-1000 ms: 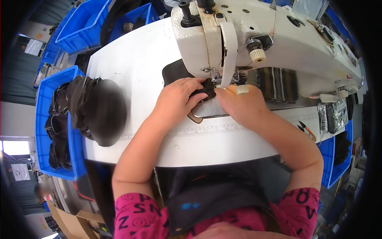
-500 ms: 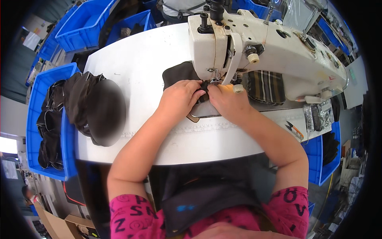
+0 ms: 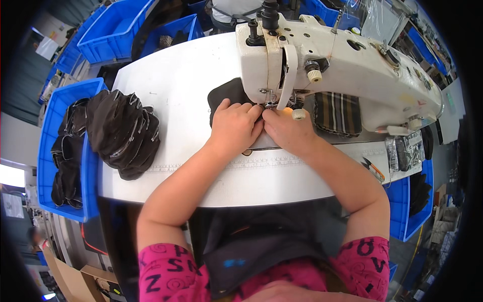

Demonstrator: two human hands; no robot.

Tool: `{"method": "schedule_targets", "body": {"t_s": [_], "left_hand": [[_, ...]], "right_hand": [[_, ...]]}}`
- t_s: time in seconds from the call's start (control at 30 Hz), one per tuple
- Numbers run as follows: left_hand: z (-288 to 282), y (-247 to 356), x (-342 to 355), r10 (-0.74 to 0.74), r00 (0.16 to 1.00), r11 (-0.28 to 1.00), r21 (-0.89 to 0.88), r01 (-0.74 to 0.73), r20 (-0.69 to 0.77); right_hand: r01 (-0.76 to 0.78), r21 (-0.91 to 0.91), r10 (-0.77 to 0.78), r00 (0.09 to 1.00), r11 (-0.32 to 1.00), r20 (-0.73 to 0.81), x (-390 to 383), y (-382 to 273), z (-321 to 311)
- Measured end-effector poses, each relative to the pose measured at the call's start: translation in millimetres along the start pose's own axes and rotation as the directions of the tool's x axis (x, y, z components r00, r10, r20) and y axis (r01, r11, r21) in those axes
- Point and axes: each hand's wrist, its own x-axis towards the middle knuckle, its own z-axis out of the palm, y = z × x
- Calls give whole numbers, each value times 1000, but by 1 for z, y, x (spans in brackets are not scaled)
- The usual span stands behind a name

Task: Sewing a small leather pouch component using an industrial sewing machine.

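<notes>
Just in front of the needle and presser foot of a white sewing machine, my two hands meet over a dark fabric piece. The piece's rounded far-left corner shows beyond my left hand; the part under my fingers is hidden. My left fingers are bent and pressed together on the cloth, their tips close to the presser foot. Beside it, my right hand pinches at the near edge by the needle, its fingertips partly behind the machine head. Under the machine arm lies a brown, striped fabric piece.
Left on the white table sits a heap of dark sewn pieces, next to a blue bin holding more. Orange-handled thread snips and a clear plastic packet lie at the right. Another blue bin stands below.
My left hand has drawn in against the right, covering the cloth and metal plate that showed between them. Its fingers are more curled. The whole view has shifted slightly.
</notes>
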Motion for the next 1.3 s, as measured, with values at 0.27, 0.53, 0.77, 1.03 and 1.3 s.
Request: {"method": "schedule_targets", "body": {"t_s": [0.27, 0.53, 0.77, 1.03, 1.3], "left_hand": [[-1, 3, 0, -222, 975, 938, -267, 219, 19], [-3, 0, -1, -36, 993, 996, -85, 26, -110], [-18, 0, -5, 88, 974, 995, 63, -76, -207], [-14, -5, -6, 55, 985, 998, 26, -51, -163], [-16, 5, 1, -121, 993, 984, -128, 121, 5]], "right_hand": [[15, 37, -16, 1000, 999, 17, 0, 3, -1], [66, -62, -65, 998, 996, 19, 5, 2, -7], [21, 17, -21, 1000, 1000, 2, 5, 0, -9], [150, -246, -165, 985, 958, -44, 7, 0, -11], [90, -111, -91, 996, 990, -4, 4, 5, -7]]}}
